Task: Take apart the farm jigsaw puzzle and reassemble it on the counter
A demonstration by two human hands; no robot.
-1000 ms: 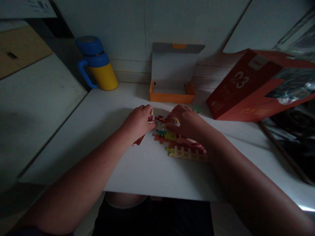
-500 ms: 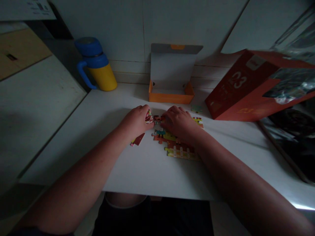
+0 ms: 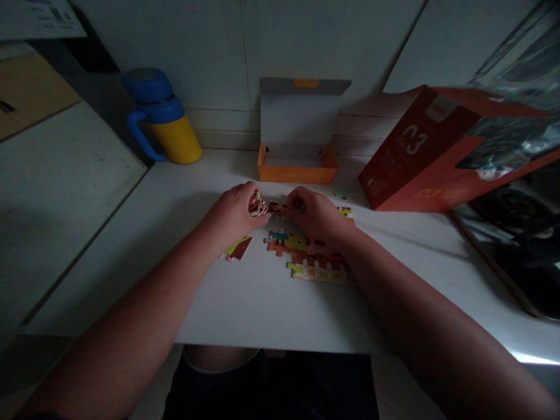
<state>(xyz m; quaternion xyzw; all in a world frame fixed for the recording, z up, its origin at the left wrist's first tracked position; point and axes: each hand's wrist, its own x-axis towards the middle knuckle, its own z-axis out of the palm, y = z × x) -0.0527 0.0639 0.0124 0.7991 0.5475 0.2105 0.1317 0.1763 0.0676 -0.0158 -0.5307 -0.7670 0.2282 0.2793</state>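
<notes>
Dim white counter (image 3: 262,303) set against a pale tiled wall, seen from the person's head. Item one: joined puzzle section (image 3: 312,262), several rows in orange, yellow and teal with a fence strip along its near edge, lying flat at the counter's middle, partly under the right wrist. Item two: left hand (image 3: 231,216), curled closed around a small clump of pieces (image 3: 257,204), raised just off the surface. Item three: right hand (image 3: 317,216), fingertips pinched on a red piece (image 3: 275,206), which sits beside the clump at the far edge of the joined section. Item four: loose piece (image 3: 238,248), yellow and dark red, by the left wrist. Further singles: a yellow-topped piece (image 3: 347,213) just beyond the right hand, a pale piece (image 3: 342,191) near the back. Background: open orange box (image 3: 297,172), blue-and-yellow flask (image 3: 168,125), red carton (image 3: 420,157). Progress, as judged: a fraction assembled; held and scattered pieces remain unplaced.
</notes>
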